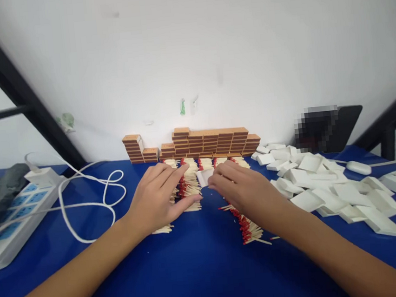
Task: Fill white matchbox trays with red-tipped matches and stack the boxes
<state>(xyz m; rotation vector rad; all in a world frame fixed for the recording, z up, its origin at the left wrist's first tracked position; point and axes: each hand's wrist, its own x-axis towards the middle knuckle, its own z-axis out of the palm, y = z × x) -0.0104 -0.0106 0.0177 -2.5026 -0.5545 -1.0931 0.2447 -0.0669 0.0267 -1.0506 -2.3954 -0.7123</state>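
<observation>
My right hand pinches a small white matchbox tray by its right end, above the blue table. To the left of it, my left hand is open, thumb apart from the fingers, over rows of loose matches with red heads. The left fingers lie close to those matches; whether they touch them I cannot tell. Under and beside my right hand runs another row of red-headed matches, partly hidden by the hand. The inside of the held tray is hard to see.
Stacked matchboxes line the wall. A heap of white trays lies at right, near a dark tablet-like device and a white mouse-like object. At left are a power strip and a looped white cable.
</observation>
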